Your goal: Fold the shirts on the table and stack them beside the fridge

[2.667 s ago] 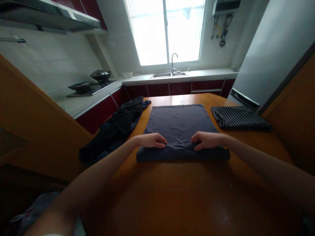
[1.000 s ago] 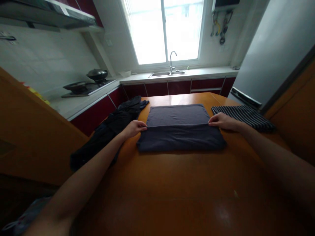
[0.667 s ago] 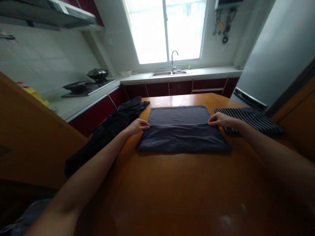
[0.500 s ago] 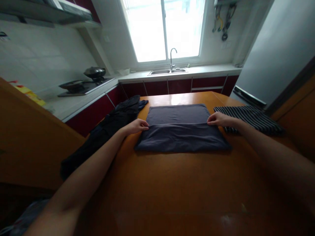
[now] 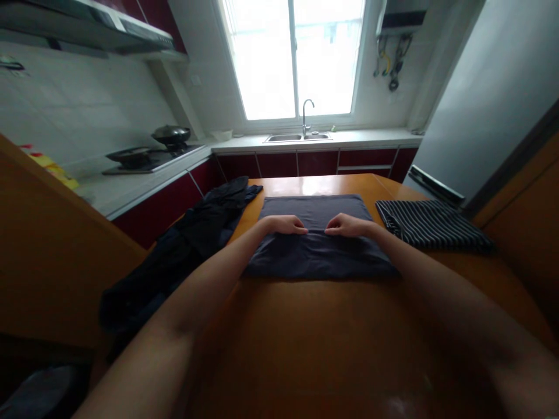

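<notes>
A dark grey folded garment [image 5: 314, 259] lies flat on the table, its near part turned over toward the back so that an edge runs across its middle. My left hand [image 5: 286, 224] is closed on that edge, left of centre, thumb and fingers together. Just to its right, a small gap away, my right hand [image 5: 347, 226] pinches the same edge. Whether it is a shirt or another piece of clothing, I cannot tell. Light creases show in the cloth between and below the hands.
The orange wooden table [image 5: 318, 331] carries a heap of dark clothes [image 5: 187, 233] on the left and a folded black-and-white striped garment [image 5: 432, 224] on the right. Beyond it are a sink [image 5: 283, 138], a stove with pans [image 5: 170, 135] and a fridge [image 5: 471, 110].
Both hands have moved inward along the folded edge, from the garment's two sides to near its middle. The view has tipped slightly upward.
</notes>
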### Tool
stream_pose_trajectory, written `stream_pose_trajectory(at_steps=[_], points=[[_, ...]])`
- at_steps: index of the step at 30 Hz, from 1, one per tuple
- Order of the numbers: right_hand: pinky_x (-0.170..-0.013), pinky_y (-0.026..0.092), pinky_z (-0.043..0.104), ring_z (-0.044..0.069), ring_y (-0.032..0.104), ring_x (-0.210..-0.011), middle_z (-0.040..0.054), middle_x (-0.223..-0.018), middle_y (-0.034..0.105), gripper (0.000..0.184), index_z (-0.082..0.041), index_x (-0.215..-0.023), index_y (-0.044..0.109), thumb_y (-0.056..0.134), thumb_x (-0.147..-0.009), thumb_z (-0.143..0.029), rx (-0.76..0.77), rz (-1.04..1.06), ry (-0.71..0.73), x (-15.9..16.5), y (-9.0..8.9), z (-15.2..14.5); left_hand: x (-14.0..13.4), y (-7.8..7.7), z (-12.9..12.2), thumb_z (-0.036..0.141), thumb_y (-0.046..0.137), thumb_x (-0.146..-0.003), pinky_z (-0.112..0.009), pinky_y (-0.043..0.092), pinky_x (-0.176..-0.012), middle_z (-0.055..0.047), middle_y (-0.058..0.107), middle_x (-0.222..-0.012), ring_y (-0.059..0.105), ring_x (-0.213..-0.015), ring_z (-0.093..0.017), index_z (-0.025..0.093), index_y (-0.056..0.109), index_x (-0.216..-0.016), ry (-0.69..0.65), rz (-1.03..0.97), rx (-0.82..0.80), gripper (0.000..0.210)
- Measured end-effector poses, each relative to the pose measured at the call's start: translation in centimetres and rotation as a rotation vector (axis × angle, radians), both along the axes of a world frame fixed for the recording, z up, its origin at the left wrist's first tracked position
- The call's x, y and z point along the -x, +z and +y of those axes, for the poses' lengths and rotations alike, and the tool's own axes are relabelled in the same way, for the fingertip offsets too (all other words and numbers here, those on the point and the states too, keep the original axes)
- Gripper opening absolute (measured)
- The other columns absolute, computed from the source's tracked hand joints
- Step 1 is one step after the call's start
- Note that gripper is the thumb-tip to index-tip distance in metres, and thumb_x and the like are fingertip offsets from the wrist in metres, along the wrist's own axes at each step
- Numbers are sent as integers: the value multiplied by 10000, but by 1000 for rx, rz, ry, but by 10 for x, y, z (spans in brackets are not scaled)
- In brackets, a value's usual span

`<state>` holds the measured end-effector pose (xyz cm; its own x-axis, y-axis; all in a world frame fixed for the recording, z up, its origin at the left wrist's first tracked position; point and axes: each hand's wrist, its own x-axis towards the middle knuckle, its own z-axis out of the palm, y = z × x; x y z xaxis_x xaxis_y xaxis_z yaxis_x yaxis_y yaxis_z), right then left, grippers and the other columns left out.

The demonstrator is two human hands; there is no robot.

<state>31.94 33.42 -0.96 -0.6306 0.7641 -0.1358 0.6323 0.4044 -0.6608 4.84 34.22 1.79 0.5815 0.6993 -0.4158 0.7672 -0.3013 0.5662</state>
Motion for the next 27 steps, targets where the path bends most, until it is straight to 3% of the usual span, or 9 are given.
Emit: stream_pose_trajectory(at_steps=[4,7,10,13,16,19,22,27], points=[[-620,407,278,165,557,-678,31,-790,703,440,-141,-889,764,669,-767,-553,29,-15,91,6,2,4,2,-2,7,586,724,-746,-255,440,-633,-18,720,-796,599,-691,-172,168,747,-908,-66,-41,107,449],[-644,425,272,170,579,-719,37,-840,716,364,-141,-922,747,670,-792,-472,5,-40,91,6,2,6,4,-6,12,504,692,-800,-255,467,-680,-33,726,-880,625,-753,-181,161,730,-1026,-94,-84,45,413],[-699,460,275,189,623,-795,63,-930,735,291,-148,-990,731,662,-842,-389,-105,-148,5,7,1,1,1,-13,7,354,637,-865,-281,490,-778,-75,725,-998,652,-863,-207,144,705,-1143,-99,-40,-203,355],[-843,482,358,278,642,-987,136,-1111,718,306,-151,-1088,711,647,-884,-369,-258,-293,-124,13,-3,-15,-3,-25,-16,268,552,-937,-354,448,-985,-133,657,-1266,617,-1125,-258,164,634,-1299,-58,25,-618,385],[-1038,394,488,370,501,-1286,207,-1388,581,430,-143,-1316,614,523,-962,-371,-470,-299,-218,25,-11,-42,-8,-45,-51,340,394,-1039,-423,287,-1164,-142,459,-1537,418,-1411,-274,186,440,-1500,-93,30,-861,489],[-1175,252,500,332,321,-1464,180,-1575,407,547,-147,-1497,453,397,-1009,-387,-610,-266,-179,43,-27,-70,-13,-67,-80,490,277,-1064,-467,140,-1225,-145,317,-1631,240,-1522,-273,165,259,-1593,-163,69,-838,621],[-1221,160,509,296,214,-1527,163,-1643,285,622,-129,-1572,329,318,-1024,-423,-575,-275,-153,54,-46,-87,-15,-79,-92,556,220,-1057,-449,81,-1239,-139,265,-1650,177,-1545,-254,159,205,-1612,-126,76,-814,683],[-1231,139,518,279,165,-1544,160,-1661,217,736,-116,-1591,285,271,-1011,-570,-510,-315,-239,35,-58,-87,2,-75,-93,622,210,-1036,-470,66,-1238,-121,180,-1672,115,-1556,-269,172,208,-1617,-35,115,-741,734]])
